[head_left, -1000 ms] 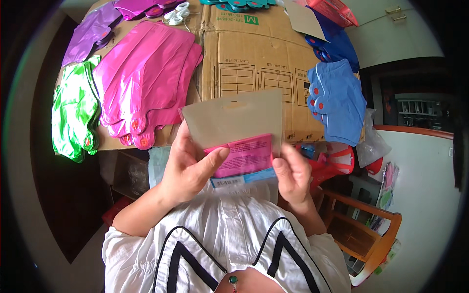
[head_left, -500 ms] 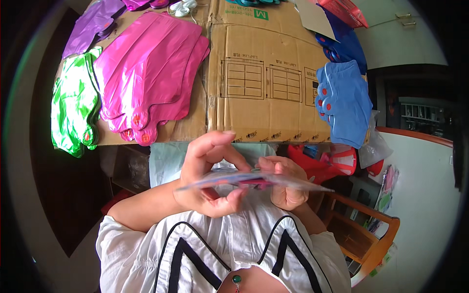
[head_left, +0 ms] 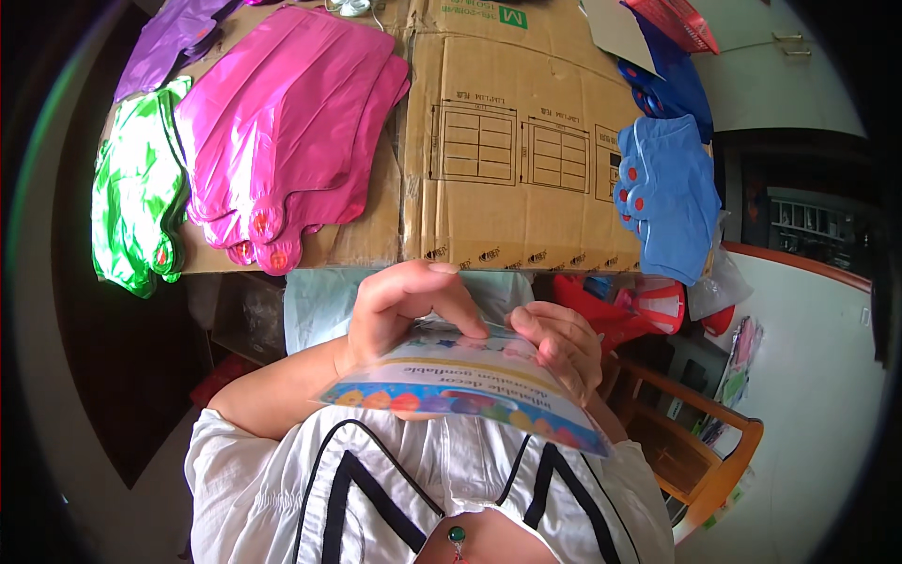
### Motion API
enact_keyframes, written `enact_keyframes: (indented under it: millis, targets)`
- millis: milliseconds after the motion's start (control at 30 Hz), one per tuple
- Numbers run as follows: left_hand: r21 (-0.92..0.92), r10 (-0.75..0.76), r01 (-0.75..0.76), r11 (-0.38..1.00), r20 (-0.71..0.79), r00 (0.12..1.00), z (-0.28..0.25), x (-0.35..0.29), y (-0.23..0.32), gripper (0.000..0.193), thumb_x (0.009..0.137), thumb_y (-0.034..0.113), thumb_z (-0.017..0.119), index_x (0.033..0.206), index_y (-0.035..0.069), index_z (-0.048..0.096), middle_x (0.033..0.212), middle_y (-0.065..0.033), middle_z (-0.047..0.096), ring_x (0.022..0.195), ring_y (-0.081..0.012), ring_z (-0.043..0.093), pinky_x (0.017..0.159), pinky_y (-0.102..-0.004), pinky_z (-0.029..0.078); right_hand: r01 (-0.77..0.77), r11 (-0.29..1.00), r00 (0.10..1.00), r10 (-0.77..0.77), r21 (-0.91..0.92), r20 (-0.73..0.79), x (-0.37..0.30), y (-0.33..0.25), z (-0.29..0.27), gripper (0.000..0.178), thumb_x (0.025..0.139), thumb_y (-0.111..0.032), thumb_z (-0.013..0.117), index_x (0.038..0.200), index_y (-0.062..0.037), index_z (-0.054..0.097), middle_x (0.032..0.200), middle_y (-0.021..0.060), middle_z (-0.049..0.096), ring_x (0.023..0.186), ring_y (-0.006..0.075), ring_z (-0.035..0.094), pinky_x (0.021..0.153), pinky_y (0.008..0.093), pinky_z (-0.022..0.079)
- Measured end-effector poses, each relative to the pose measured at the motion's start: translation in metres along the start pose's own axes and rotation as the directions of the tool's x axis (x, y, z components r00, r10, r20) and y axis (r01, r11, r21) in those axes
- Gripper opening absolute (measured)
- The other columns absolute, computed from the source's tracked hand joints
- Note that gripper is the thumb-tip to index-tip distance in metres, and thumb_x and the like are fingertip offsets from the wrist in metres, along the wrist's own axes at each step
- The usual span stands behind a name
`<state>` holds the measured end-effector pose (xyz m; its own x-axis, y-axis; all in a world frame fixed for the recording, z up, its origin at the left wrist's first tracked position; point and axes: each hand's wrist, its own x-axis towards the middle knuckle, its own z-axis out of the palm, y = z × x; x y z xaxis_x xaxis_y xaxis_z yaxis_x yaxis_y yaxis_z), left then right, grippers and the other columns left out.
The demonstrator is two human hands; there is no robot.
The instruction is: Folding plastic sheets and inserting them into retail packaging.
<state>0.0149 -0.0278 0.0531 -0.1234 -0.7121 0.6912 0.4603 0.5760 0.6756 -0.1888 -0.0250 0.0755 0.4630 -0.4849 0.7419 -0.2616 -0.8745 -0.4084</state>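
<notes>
Slanting between both hands [head_left: 399,303] [head_left: 567,346]: packet [head_left: 451,376]

Homelike room, wooden chair [head_left: 678,461], pale cupboard [head_left: 752,83]

Blue and white card [head_left: 451,372] with coloured spots, pink foil stack [head_left: 291,99]

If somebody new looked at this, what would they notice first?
Probably the shiny pink foil, spread big on the left of the cardboard, with bright green foil at its left. Next, perhaps, the colourful card between the left hand and right hand, in front of the white shirt.
</notes>
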Motion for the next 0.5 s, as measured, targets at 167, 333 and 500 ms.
enact_keyframes:
  millis: [167, 333, 500]
  targets:
    - [0.038, -0.135, 0.142, 0.989, -0.144, 0.980, 0.009, -0.002, 0.009, 0.074, 0.076, 0.020, 0.074, 0.131, -0.001, 0.030, 0.092, -0.0177, 0.062, 0.074, -0.0241, 0.063, 0.072, -0.0326, 0.049, -0.075, 0.991, 0.996, 0.080, 0.112, -0.040, -0.007, 0.006, 0.005, 0.039, 0.086, -0.005, 0.061, 0.123, 0.0026, 0.050, 0.089, 0.0207, 0.068, 0.078, 0.0277, 0.068, 0.073, 0.0387, 0.057]
    - [-0.500, -0.790, 0.614, 0.610, -0.322, 0.522, 0.007, 0.014, 0.022, 0.029, 0.091, 0.010, 0.057, 0.119, 0.004, 0.052, 0.115, -0.0080, 0.058, 0.102, -0.0139, 0.056, 0.087, -0.0294, 0.046, -0.789, 0.413, 0.520, 0.843, 0.454, 0.139, 0.002, 0.001, 0.005, 0.032, 0.095, -0.013, 0.055, 0.121, 0.0062, 0.053, 0.093, 0.0046, 0.066, 0.085, 0.0070, 0.058, 0.075, 0.0219, 0.046]
    - [-0.673, -0.819, 0.472, 0.569, -0.412, 0.399, -0.005, 0.024, 0.014, 0.022, 0.095, 0.009, 0.049, 0.117, 0.004, 0.053, 0.114, -0.0077, 0.061, 0.102, -0.0161, 0.060, 0.086, -0.0311, 0.049, -0.724, 0.631, 0.610, 0.774, 0.278, -0.170, -0.002, -0.001, 0.004, 0.022, 0.089, -0.003, 0.060, 0.110, 0.0028, 0.057, 0.093, 0.0079, 0.061, 0.079, 0.0109, 0.057, 0.070, 0.0222, 0.045]
